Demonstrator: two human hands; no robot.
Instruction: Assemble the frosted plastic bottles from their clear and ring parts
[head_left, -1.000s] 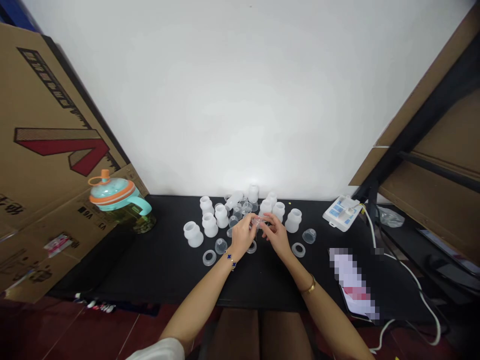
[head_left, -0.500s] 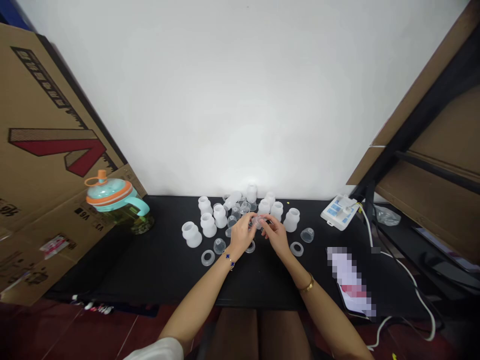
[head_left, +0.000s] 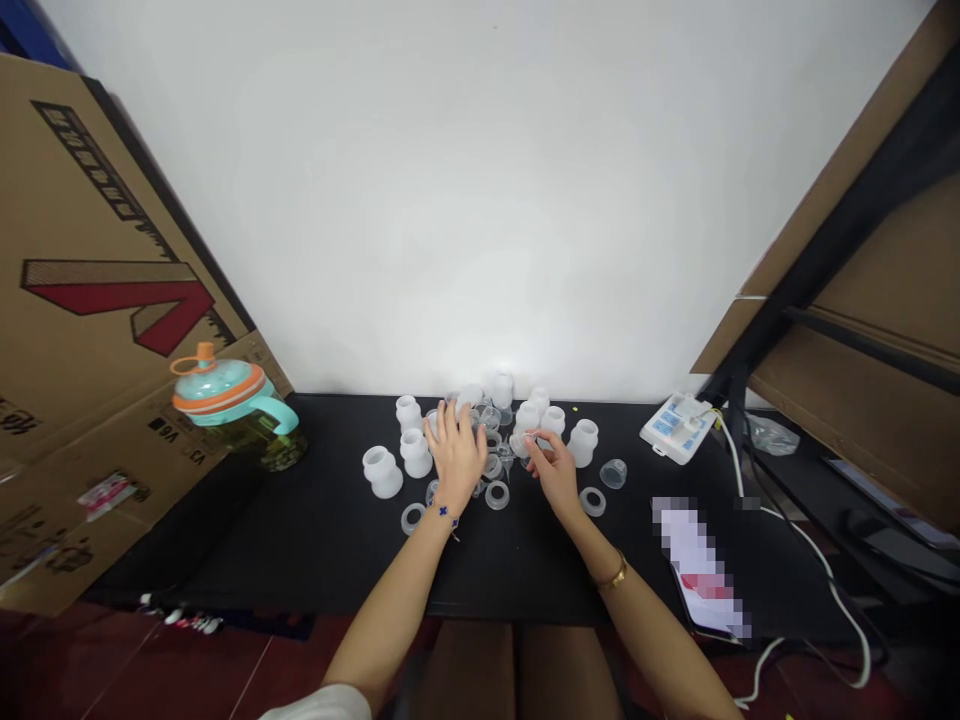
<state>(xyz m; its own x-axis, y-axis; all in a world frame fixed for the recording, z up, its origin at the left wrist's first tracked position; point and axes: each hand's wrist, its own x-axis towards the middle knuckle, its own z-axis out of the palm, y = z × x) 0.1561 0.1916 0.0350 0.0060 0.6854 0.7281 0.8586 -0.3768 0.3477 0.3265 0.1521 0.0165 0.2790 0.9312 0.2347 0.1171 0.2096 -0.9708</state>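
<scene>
Plastic piece, clear, round [head_left: 519,444], pinched at edge by right hand [head_left: 553,472]; probably light, slick, slightly flexible: best gripped by rim. Left hand [head_left: 459,458] spread wide, seemingly holding nothing.

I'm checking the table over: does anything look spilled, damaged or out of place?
No spill or damage shows. One small oddity: a yellow speck on the black table, near the wall. Its colour differs from the white bottles and clear pieces; it's too small to identify.
</scene>
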